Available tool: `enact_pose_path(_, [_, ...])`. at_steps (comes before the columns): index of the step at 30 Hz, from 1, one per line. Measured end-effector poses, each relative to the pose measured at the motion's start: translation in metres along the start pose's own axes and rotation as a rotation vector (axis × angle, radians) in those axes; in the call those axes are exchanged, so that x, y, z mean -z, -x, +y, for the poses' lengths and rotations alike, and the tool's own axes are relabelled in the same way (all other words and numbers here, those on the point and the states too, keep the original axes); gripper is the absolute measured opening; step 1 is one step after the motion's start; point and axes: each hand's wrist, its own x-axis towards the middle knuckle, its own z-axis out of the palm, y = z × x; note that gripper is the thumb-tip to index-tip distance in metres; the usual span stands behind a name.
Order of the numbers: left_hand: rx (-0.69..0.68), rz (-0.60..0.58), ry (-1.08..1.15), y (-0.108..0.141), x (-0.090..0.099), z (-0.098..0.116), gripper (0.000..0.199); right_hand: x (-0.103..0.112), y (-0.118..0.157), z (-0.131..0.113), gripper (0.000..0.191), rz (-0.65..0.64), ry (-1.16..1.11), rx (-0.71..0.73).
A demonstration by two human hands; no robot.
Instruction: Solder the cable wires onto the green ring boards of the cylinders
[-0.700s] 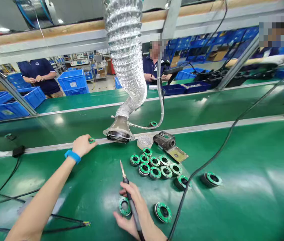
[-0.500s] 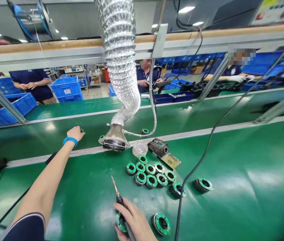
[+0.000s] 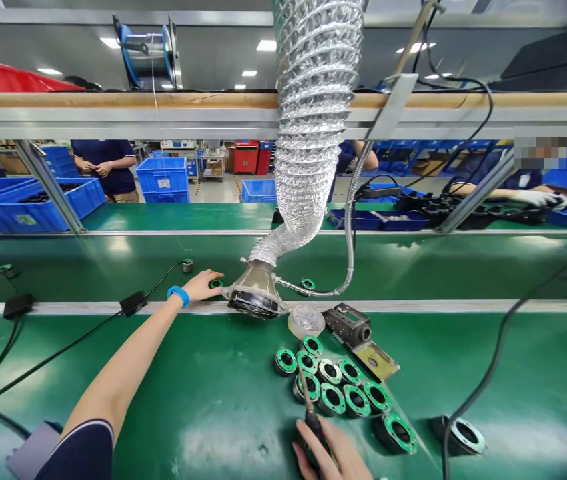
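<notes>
My left hand (image 3: 203, 285), with a blue band at its wrist, reaches out to the far strip beside the fume hood. Thumb and forefinger close around a small green-topped ring part (image 3: 216, 284); the contact is partly hidden. Held in my right hand (image 3: 333, 450) at the bottom middle is a soldering iron (image 3: 312, 420), its tip pointing up and away over the near rings. A cluster of green-topped ring parts (image 3: 332, 399) lies on the green mat just beyond that hand. Whether anything else is under my right fingers is hidden.
A foil duct (image 3: 308, 133) hangs down to the fume hood (image 3: 256, 293). Behind the rings are a round tub (image 3: 306, 321) and a metal bracket (image 3: 348, 327). A black cable (image 3: 498, 340) crosses the right side. Co-workers stand beyond the bench, near blue crates (image 3: 163, 175).
The view has turned left and levelled. My left hand has gone from a ring on the far strip rightward to another beside the hood. The soldering iron has moved forward to the ring cluster.
</notes>
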Motion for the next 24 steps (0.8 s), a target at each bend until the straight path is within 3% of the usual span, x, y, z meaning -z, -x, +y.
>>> enact_pose_path(3, [0.001, -0.024, 0.016, 0.009, -0.003, 0.004, 0.051, 0.011, -0.005, 0.01, 0.035, -0.013, -0.008, -0.05])
enact_pose_path(8, [0.161, 0.05, -0.045, 0.038, 0.014, 0.024, 0.041, 0.023, -0.009, 0.019, 0.047, 0.009, 0.024, -0.174])
enact_pose_path(11, [0.202, 0.034, -0.059, 0.085, 0.017, 0.058, 0.036, 0.026, -0.009, 0.012, 0.053, 0.068, 0.027, -0.198])
enact_pose_path(15, [0.201, -0.062, -0.018, 0.165, -0.005, 0.126, 0.032, 0.023, -0.013, -0.013, 0.057, 0.099, -0.074, -0.206])
enact_pose_path(19, [0.208, -0.094, 0.088, 0.226, -0.026, 0.185, 0.052, 0.015, -0.026, -0.044, 0.047, 0.039, -0.247, -0.27])
enact_pose_path(22, [0.143, -0.141, 0.175, 0.259, -0.019, 0.2, 0.072, 0.012, -0.038, -0.063, 0.046, -0.055, -0.399, -0.32])
enact_pose_path(24, [0.079, -0.183, 0.192, 0.283, -0.004, 0.193, 0.064, 0.013, -0.045, -0.072, 0.047, -0.118, -0.473, -0.345])
